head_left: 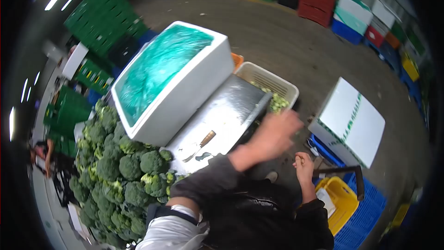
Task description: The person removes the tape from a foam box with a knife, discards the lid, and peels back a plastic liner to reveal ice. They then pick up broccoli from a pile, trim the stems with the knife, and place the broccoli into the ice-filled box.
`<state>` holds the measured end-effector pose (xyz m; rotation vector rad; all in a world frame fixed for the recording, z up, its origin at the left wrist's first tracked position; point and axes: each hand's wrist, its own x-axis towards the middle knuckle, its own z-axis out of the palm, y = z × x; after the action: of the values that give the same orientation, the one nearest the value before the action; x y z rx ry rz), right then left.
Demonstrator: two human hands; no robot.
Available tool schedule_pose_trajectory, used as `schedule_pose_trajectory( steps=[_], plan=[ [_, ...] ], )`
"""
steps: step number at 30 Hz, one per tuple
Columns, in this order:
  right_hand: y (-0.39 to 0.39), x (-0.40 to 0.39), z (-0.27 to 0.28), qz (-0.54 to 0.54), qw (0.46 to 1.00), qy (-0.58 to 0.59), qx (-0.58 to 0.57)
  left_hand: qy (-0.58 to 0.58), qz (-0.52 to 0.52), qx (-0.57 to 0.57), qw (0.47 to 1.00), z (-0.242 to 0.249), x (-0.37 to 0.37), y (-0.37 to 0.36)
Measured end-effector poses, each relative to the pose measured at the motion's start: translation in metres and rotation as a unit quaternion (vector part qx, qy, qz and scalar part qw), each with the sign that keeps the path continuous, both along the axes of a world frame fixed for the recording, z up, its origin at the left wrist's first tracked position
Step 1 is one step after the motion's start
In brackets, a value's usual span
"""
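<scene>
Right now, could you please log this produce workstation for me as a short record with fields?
left hand: blurred, reaching across over the metal table towards the beige crate; grip unclear
right hand: low beside the table, fingers curled; contents unclear
knife: lying flat on the table, untouched
broccoli pile: heaped left of the table
white box: lined with teal plastic
yellow crate: on the floor

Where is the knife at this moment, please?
In the head view, the knife lies flat on the metal table, left of centre, below the white box and beside the broccoli pile; neither hand touches it.
</scene>
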<state>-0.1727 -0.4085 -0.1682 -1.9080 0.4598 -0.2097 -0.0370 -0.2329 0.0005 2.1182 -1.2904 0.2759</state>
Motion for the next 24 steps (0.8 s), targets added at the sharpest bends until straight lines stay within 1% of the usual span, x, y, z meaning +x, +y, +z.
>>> schedule_pose_trajectory(
  steps=[1,2,3,4,5,6,7,8,9,10,11,12,13,15,16,17,18,19,20,21,22,23,24],
  plan=[
    [0.014,0.018,0.013,0.023,0.998,-0.011,0.059,0.126,0.156,-0.018,0.980,-0.009,0.028,0.049],
    [0.023,0.032,0.017,0.054,0.997,-0.017,0.051,0.078,0.260,-0.177,0.946,-0.034,0.050,0.116],
    [0.035,0.044,0.022,0.068,0.996,-0.025,0.047,-0.022,0.387,-0.120,0.914,-0.016,0.061,0.177],
    [0.047,0.056,0.027,0.091,0.994,-0.014,0.051,-0.037,0.485,-0.150,0.861,-0.010,0.062,0.229],
    [0.059,0.069,0.034,0.113,0.992,-0.003,0.052,-0.109,0.541,-0.122,0.825,0.005,0.058,0.270],
    [0.072,0.084,0.033,0.133,0.990,-0.021,0.034,-0.160,0.580,-0.060,0.796,0.008,0.057,0.314],
    [0.087,0.099,0.050,0.156,0.987,-0.023,0.013,-0.133,0.604,-0.033,0.785,0.014,0.049,0.339],
    [0.101,0.116,0.069,0.188,0.980,-0.059,-0.018,-0.122,0.591,-0.051,0.795,0.013,0.042,0.358],
    [0.114,0.134,0.088,0.218,0.970,-0.095,-0.049,-0.126,0.594,-0.061,0.792,0.013,0.037,0.368],
    [0.127,0.155,0.106,0.224,0.967,-0.104,-0.057,-0.092,0.582,-0.028,0.807,0.015,0.033,0.375],
    [0.139,0.176,0.123,0.253,0.952,-0.149,-0.084,-0.056,0.571,0.005,0.819,0.017,0.032,0.380],
    [0.151,0.196,0.141,0.284,0.933,-0.192,-0.109,-0.068,0.562,-0.009,0.825,0.020,0.035,0.381],
    [0.164,0.216,0.159,0.293,0.928,-0.198,-0.114,-0.070,0.570,-0.017,0.819,0.020,0.043,0.385],
    [0.194,0.253,0.191,0.325,0.888,-0.286,-0.158,-0.055,0.560,-0.018,0.826,0.018,0.064,0.396],
    [0.211,0.271,0.202,0.332,0.883,-0.293,-0.158,-0.053,0.561,-0.023,0.826,0.014,0.079,0.400],
    [0.228,0.289,0.212,0.347,0.859,-0.329,-0.185,-0.012,0.558,-0.032,0.829,0.013,0.094,0.402],
    [0.244,0.306,0.221,0.359,0.833,-0.365,-0.210,-0.019,0.570,-0.012,0.821,0.005,0.108,0.400],
    [0.263,0.323,0.225,0.376,0.821,-0.380,-0.199,-0.026,0.583,0.007,0.812,0.002,0.120,0.399],
    [0.281,0.340,0.227,0.379,0.809,-0.398,-0.208,-0.032,0.590,0.004,0.807,0.008,0.126,0.395],
    [0.296,0.355,0.228,0.383,0.797,-0.413,-0.218,0.023,0.598,0.058,0.799,0.013,0.129,0.391],
    [0.310,0.369,0.227,0.389,0.792,-0.417,-0.216,0.079,0.602,0.111,0.787,0.020,0.129,0.388],
    [0.323,0.382,0.224,0.380,0.796,-0.412,-0.230,0.079,0.610,0.109,0.781,0.026,0.125,0.389],
    [0.332,0.395,0.222,0.373,0.799,-0.405,-0.242,0.088,0.575,0.115,0.805,0.033,0.117,0.394]
  ],
)
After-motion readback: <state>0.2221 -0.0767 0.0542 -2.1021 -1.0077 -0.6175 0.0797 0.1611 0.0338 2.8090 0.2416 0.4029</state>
